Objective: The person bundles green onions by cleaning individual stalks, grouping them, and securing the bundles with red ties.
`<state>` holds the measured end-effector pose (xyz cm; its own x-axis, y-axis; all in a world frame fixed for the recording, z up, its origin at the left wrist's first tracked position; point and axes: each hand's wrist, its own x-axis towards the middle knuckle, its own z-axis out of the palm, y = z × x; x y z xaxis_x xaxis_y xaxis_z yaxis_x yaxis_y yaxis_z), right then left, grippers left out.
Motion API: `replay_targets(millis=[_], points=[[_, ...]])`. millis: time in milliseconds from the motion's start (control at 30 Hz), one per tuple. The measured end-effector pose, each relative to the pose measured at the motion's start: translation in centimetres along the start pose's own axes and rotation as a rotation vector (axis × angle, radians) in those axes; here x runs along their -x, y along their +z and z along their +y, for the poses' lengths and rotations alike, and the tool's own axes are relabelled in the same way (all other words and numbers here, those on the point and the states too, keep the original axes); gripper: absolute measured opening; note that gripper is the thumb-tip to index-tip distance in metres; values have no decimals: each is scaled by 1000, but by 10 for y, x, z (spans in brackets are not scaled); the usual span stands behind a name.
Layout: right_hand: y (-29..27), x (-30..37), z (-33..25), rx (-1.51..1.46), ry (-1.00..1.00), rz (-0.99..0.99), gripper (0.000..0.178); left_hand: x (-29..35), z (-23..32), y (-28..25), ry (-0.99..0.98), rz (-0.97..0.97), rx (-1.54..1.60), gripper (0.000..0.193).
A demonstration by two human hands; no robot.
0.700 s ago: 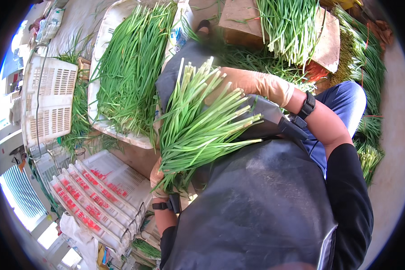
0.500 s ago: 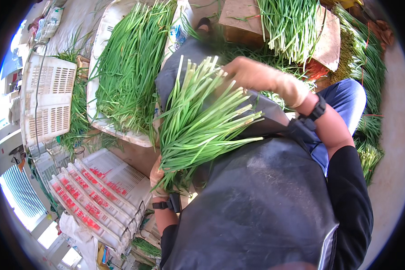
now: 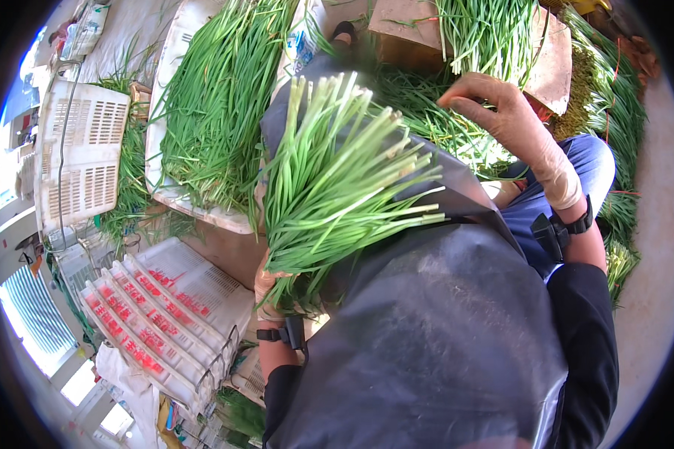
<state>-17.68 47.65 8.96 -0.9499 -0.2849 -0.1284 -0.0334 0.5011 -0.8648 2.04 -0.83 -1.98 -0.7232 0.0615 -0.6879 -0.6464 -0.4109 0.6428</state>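
Note:
A thick bunch of garlic chives (image 3: 329, 187) lies slantwise over my apron, its pale cut stem ends fanned toward the upper right. My gloved left hand (image 3: 268, 288) grips it by its leafy lower end, the leaves partly covering the fingers. My gloved right hand (image 3: 494, 108) hovers to the right of the stem ends, apart from them. Its thumb and fingers are curved and loosely apart, and I see nothing between them. Below that hand, loose chives (image 3: 457, 138) lie in a heap.
To the left, a white tub (image 3: 157, 150) holds a large pile of chives. Bundled chives (image 3: 494, 45) rest on a cardboard box (image 3: 404, 30); more are stacked at the far right. White plastic crates (image 3: 161, 314) stand at the lower left. A dark apron (image 3: 442, 314) covers my lap.
My right hand has moved away from the stem ends to the right, over the loose chives. The bunch stays in my left hand, its stems slightly more spread.

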Motion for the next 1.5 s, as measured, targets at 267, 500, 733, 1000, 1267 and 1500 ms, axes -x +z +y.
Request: replay_targets(millis=[267, 500, 733, 1000, 1267, 1500], points=[[59, -37, -43, 181, -410, 370, 20, -7, 6, 48, -71, 22, 265, 59], [77, -9, -61, 207, -442, 140, 15, -26, -16, 24, -130, -226, 200, 68], [112, -41, -49, 81, -83, -41, 25, -26, -17, 27, -41, -257, 315, 63], [27, -28, -58, -869, -26, -459, 17, -19, -13, 27, -57, -298, 380, 60], [50, 6, -61, -107, -153, 57, 12, -25, -1, 46, -70, -304, 256, 48], [95, -39, -68, 138, -21, 17, 28, -23, 11, 53, 68, -310, -137, 50]])
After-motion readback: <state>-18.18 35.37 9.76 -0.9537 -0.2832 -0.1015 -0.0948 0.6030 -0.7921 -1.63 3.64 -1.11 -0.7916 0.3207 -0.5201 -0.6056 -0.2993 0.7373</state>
